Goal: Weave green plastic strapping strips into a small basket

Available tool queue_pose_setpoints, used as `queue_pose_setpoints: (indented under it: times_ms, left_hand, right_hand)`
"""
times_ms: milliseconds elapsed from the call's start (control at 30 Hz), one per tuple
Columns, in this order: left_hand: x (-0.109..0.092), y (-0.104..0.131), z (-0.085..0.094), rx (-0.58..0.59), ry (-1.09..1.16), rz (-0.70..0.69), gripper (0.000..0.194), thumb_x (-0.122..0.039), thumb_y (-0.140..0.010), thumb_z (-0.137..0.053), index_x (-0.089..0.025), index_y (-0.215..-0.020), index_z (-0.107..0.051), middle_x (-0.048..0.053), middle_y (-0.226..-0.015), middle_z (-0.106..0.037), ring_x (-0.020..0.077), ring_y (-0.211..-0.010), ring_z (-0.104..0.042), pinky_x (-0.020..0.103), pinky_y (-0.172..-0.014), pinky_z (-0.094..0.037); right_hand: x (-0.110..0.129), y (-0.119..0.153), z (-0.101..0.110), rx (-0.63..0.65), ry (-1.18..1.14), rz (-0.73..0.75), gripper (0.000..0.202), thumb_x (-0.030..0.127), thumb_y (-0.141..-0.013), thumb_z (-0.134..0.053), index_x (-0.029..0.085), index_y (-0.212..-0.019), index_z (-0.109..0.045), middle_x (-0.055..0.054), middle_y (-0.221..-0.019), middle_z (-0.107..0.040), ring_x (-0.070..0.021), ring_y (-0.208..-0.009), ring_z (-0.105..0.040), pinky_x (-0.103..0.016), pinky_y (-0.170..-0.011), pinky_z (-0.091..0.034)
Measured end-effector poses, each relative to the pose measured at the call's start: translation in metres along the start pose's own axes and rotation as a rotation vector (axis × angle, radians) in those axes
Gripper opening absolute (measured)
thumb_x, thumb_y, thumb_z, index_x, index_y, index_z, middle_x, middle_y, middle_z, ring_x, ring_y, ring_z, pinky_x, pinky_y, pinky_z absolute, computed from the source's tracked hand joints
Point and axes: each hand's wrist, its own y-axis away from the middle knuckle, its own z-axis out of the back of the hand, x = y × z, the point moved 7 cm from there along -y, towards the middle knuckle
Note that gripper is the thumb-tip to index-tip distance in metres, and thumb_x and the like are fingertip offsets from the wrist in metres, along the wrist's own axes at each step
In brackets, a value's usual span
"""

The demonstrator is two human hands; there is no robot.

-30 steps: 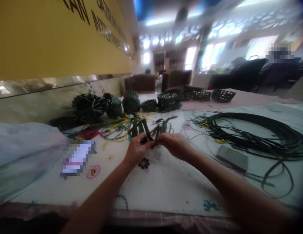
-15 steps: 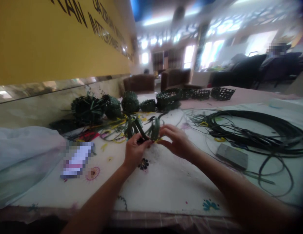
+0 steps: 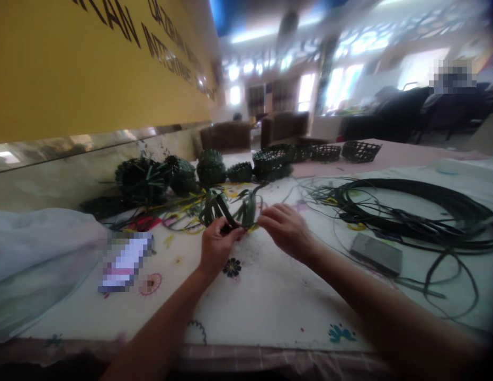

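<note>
Near left, white bag [image 3: 35,264]: heaped on the surface [image 3: 270,307], well clear of the work; little to fear there.
Far left to right, woven baskets [image 3: 212,168]: a row along the far side, probably too distant to be knocked.
Left of middle, yellow strips [image 3: 193,197]: loose and tangled just beyond the work; a dangling end could snag among them.
Left hand [image 3: 218,243]: thumb and fingers pinched on the base of the green strips [image 3: 249,209]; a slack pinch could let the crossings spread.
Middle, green strips: bent up into loops between the hands; their spring could flick them out of line, and too sharp a bend could crease them.
Right hand [image 3: 288,233]: apart from the left, fingers curled at the strips' right edge; blur hides whether they grip anything. A hard tug there might skew the base.
Right, grey block [image 3: 376,255]: beside the right forearm [image 3: 365,296]; a wide swing could shove it.
Far right, dark coil [image 3: 429,193]: trailing ends could catch that arm.
</note>
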Motion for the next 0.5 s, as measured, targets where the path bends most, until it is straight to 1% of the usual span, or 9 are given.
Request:
queue_pose_setpoints:
  times_ms: [133, 267, 400, 500]
  left_hand:
    - [0.001, 0.0, -0.001, 0.008, -0.049, -0.009, 0.019, -0.032, -0.075, -0.072, -0.017, -0.084, -0.065, 0.0, -0.072, -0.066, 0.0135, -0.062, -0.063, 0.025, -0.063, -0.052]
    - [0.0, 0.002, -0.003, 0.04, -0.145, -0.055, 0.016, -0.03, -0.077, -0.07, -0.018, -0.084, -0.065, 0.001, -0.075, -0.065, 0.0139, -0.067, -0.062, 0.025, -0.066, -0.05]
    - [-0.005, 0.004, -0.006, 0.083, -0.252, -0.116, 0.009, -0.026, -0.078, -0.068, -0.018, -0.082, -0.065, 0.001, -0.078, -0.063, 0.0143, -0.071, -0.06, 0.024, -0.068, -0.047]
    - [-0.012, 0.007, -0.01, 0.112, -0.344, -0.163, 0.007, -0.025, -0.079, -0.066, -0.018, -0.079, -0.064, 0.0, -0.076, -0.06, 0.0136, -0.07, -0.057, 0.024, -0.066, -0.044]
  right_hand:
    - [0.001, 0.0, 0.001, -0.015, 0.001, 0.01, 0.022, 0.013, -0.095, -0.045, 0.022, -0.089, -0.064, -0.005, -0.088, -0.063, -0.0192, -0.081, -0.05, -0.033, -0.074, -0.039]
    - [0.004, -0.002, 0.004, -0.035, -0.007, 0.04, 0.022, 0.01, -0.094, -0.045, 0.02, -0.087, -0.063, -0.007, -0.093, -0.063, -0.02, -0.087, -0.05, -0.033, -0.08, -0.04]
    - [0.006, -0.003, 0.003, 0.004, -0.043, 0.074, 0.024, 0.012, -0.096, -0.041, 0.019, -0.087, -0.062, -0.007, -0.088, -0.062, -0.019, -0.08, -0.048, -0.033, -0.078, -0.039]
    - [0.004, -0.002, 0.002, 0.023, -0.014, 0.06, 0.026, 0.013, -0.097, -0.039, 0.019, -0.084, -0.06, -0.006, -0.083, -0.06, -0.0186, -0.075, -0.045, -0.032, -0.075, -0.038]
